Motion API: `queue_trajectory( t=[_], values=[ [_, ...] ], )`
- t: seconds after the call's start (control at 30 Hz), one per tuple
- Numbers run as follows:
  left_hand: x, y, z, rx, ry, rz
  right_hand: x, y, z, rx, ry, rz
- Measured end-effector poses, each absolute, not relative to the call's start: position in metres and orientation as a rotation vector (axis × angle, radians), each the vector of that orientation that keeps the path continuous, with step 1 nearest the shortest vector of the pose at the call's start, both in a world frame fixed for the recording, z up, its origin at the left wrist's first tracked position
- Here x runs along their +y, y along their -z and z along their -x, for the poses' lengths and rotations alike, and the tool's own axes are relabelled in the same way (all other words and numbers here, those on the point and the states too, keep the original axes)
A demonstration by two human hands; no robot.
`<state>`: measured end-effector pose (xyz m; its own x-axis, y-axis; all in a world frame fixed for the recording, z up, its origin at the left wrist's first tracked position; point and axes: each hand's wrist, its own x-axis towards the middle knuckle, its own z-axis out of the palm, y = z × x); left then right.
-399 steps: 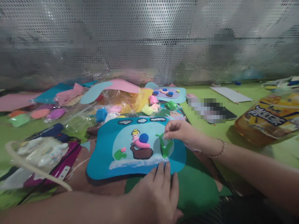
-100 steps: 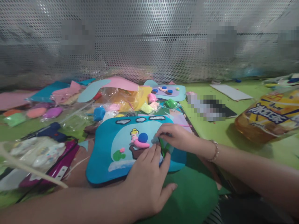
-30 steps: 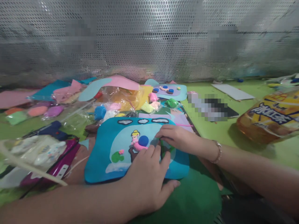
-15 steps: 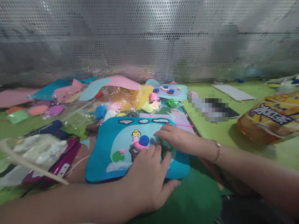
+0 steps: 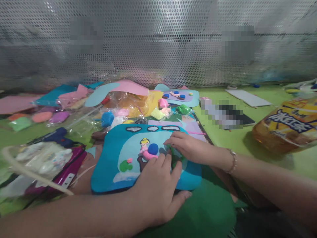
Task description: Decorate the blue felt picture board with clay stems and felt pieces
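Note:
A blue felt picture board (image 5: 111,165) lies in front of me, with a clay figure in pink (image 5: 146,149), a blue ball, a small lily pad (image 5: 124,165) and white clouds on it. My left hand (image 5: 158,191) rests flat on the board's lower right part, fingers stretched out and pressing down. My right hand (image 5: 187,147) lies on the board's right side, fingers curled down onto a green clay plant (image 5: 176,159) that shows only between the two hands.
A dark green felt sheet (image 5: 210,211) lies under the board. Bags of coloured clay (image 5: 119,115), felt sheets (image 5: 123,87), a second small felt picture (image 5: 180,97), a glue gun (image 5: 58,137), a purple pouch (image 5: 61,175) and a yellow snack bag (image 5: 287,127) crowd the green table. Perforated metal wall behind.
Long ago my right hand pinched the green plant upright and my left sat at the board's edge. Since then both hands pressed onto it; in the last second they barely move.

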<state>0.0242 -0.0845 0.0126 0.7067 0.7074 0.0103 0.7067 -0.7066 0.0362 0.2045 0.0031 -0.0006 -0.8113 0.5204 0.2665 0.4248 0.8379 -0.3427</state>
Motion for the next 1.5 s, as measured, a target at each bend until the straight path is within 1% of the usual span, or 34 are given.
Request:
queue_trajectory(
  t=[0.27, 0.53, 0.67, 1.03, 1.3, 1.5],
  values=[
    [-0.085, -0.012, -0.024, 1.196, -0.046, -2.877, 0.002, -0.002, -0.208, -2.509, -0.383, 0.721],
    [-0.086, -0.010, -0.023, 1.189, -0.026, -2.869, 0.002, -0.008, -0.211, -2.536, -0.333, 0.670],
    [-0.086, -0.008, -0.022, 1.188, -0.034, -2.882, 0.006, -0.006, -0.215, -2.541, -0.323, 0.717],
    [-0.086, -0.010, -0.023, 1.195, -0.021, -2.864, 0.001, -0.003, -0.219, -2.757, -0.134, 0.687],
    [-0.086, -0.012, -0.023, 1.193, -0.028, -2.859, -0.001, -0.002, -0.217, -2.795, -0.128, 0.671],
    [-0.084, -0.012, -0.024, 1.188, -0.028, -2.857, -0.002, -0.005, -0.216, -2.862, -0.053, 0.625]
  ],
)
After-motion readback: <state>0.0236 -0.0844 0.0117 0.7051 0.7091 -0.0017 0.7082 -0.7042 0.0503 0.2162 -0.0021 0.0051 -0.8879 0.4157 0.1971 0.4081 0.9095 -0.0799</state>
